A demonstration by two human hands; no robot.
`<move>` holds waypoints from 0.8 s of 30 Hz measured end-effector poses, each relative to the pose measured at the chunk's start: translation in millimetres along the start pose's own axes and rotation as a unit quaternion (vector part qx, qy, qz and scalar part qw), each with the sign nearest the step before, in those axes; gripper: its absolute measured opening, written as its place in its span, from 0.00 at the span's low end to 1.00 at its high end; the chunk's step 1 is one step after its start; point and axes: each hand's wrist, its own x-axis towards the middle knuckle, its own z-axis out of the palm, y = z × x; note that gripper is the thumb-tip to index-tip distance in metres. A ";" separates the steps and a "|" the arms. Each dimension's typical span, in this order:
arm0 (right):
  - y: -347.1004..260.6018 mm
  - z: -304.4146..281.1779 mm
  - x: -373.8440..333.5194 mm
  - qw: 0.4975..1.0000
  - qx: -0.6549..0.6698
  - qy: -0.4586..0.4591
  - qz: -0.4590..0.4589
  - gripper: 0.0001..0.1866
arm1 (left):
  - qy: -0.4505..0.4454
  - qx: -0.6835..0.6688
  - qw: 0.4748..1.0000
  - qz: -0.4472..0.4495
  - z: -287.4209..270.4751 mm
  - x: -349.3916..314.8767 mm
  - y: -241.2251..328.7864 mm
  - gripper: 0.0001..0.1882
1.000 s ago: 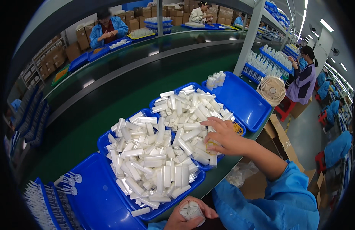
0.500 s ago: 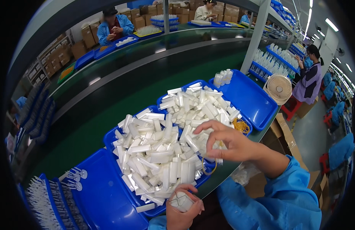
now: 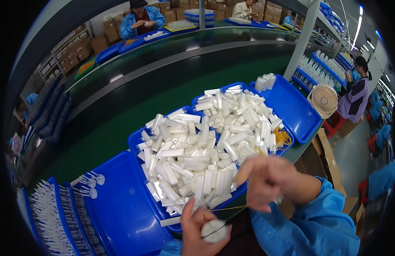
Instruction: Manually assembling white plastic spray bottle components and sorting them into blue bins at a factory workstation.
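My left hand point(image 3: 199, 232) is closed around a round bundle point(image 3: 214, 231) of white pieces, its end facing up with a dark seam across it. From the bundle a thin yellow rubber band point(image 3: 229, 208) runs taut towards my right hand point(image 3: 272, 183). That hand is bent and smeared by motion, so the exact grip on the band is hidden. Beyond both hands, a heap of white wedge-shaped pieces in clear film point(image 3: 184, 164) fills a blue tray point(image 3: 135, 141). More such pieces point(image 3: 231, 113) lie in the tray behind it.
Loose yellow rubber bands point(image 3: 282, 138) lie at the far tray's right corner. A blue tray point(image 3: 291, 111) holds several bundles point(image 3: 265, 82); another blue tray point(image 3: 120, 205) is at left, beside racks of white stemmed parts point(image 3: 48, 217). A fan point(image 3: 323, 100) stands right. Co-workers sit beyond the green belt point(image 3: 163, 85).
My right hand has moved down and right, stretching the rubber band that hung loose from it. My left hand has turned the bundle slightly. The whole view has shifted.
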 end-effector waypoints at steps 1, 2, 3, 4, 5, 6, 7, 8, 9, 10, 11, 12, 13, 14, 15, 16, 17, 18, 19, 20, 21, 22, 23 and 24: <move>-0.6 8.0 0.6 0.990 -0.133 0.012 0.050 0.15 | 0.028 0.138 0.990 0.005 5.6 2.9 1.4 0.51; 12.7 12.3 2.3 0.940 -0.326 -0.100 0.012 0.19 | 0.030 0.133 0.991 -0.004 5.9 3.8 0.6 0.53; 27.0 15.3 4.6 0.840 -0.499 -0.211 -0.029 0.23 | 0.034 0.131 0.991 -0.014 5.2 5.3 -0.5 0.55; 27.8 18.6 5.7 0.862 -0.441 -0.246 0.037 0.21 | 0.038 0.129 0.991 -0.024 4.2 7.2 0.1 0.57; 26.5 23.5 5.8 0.876 -0.380 -0.278 0.103 0.18 | 0.049 -0.005 0.992 -0.119 0.3 7.1 5.2 0.57; 28.6 24.2 7.1 0.880 -0.313 -0.315 0.167 0.16 | 0.065 -0.135 0.966 -0.210 -6.7 9.9 18.8 0.57; 45.8 8.3 1.1 0.933 -0.177 -0.313 0.025 0.20 | 0.074 -0.261 0.918 -0.290 -12.6 11.7 27.5 0.57; 51.7 -3.7 -4.9 0.972 -0.055 -0.229 -0.012 0.20 | 0.068 -0.347 0.910 -0.217 -13.8 7.9 19.5 0.58; 56.8 -14.7 -9.2 0.983 0.076 -0.152 -0.071 0.20 | 0.096 -0.328 0.922 -0.180 -12.3 7.5 22.5 0.58; 59.9 -25.1 -11.7 0.970 0.177 -0.087 -0.144 0.21 | 0.118 -0.312 0.931 -0.146 -8.0 8.6 23.3 0.59; 53.5 -20.6 -22.4 0.960 0.256 0.069 -0.091 0.21 | 0.138 -0.295 0.939 -0.112 -4.4 9.4 23.4 0.59; 44.5 -10.0 -19.4 0.978 0.177 0.094 -0.060 0.18 | 0.138 -0.240 0.957 -0.084 1.1 10.4 22.6 0.58; 34.5 1.0 -9.9 0.988 0.097 0.120 -0.025 0.15 | 0.123 -0.106 0.985 -0.060 1.5 8.7 21.1 0.58; 27.8 6.5 -1.5 0.989 0.016 0.147 0.009 0.13 | 0.104 0.030 0.994 -0.033 0.2 5.1 18.6 0.59; 22.8 7.2 3.1 0.987 -0.132 0.093 0.021 0.14 | 0.080 0.160 0.984 0.000 0.6 2.0 13.8 0.59; 18.5 6.2 6.5 0.960 -0.275 0.035 0.037 0.17 | 0.143 0.055 0.988 0.028 10.8 2.4 5.2 0.54; 15.4 6.3 8.0 0.909 -0.412 -0.022 0.056 0.21 | 0.090 0.165 0.982 0.011 10.7 -2.3 6.0 0.51; 16.2 7.5 7.9 0.891 -0.454 -0.020 0.000 0.22 | 0.035 0.273 0.961 -0.004 6.9 -1.6 16.2 0.49; 18.9 12.2 6.3 0.866 -0.497 -0.016 -0.057 0.23 | -0.021 0.377 0.926 -0.013 4.8 -0.2 22.0 0.46; 20.5 16.5 2.9 0.835 -0.538 -0.013 -0.111 0.25 | -0.047 0.341 0.937 -0.068 5.9 -3.0 19.3 0.44; 21.5 19.7 -0.5 0.833 -0.544 0.002 -0.104 0.22 | -0.067 0.305 0.941 -0.127 8.5 -4.2 20.2 0.42; 21.8 23.5 -3.9 0.829 -0.550 0.017 -0.096 0.19 | -0.088 0.269 0.941 -0.185 10.4 -3.0 19.8 0.39; 17.1 21.9 -6.4 0.822 -0.561 0.028 -0.091 0.20 | -0.118 0.281 0.946 -0.112 8.8 -2.1 20.4 0.40; 12.1 20.9 -8.9 0.814 -0.573 0.038 -0.086 0.21 | -0.146 0.290 0.945 -0.036 2.9 -2.7 25.5 0.41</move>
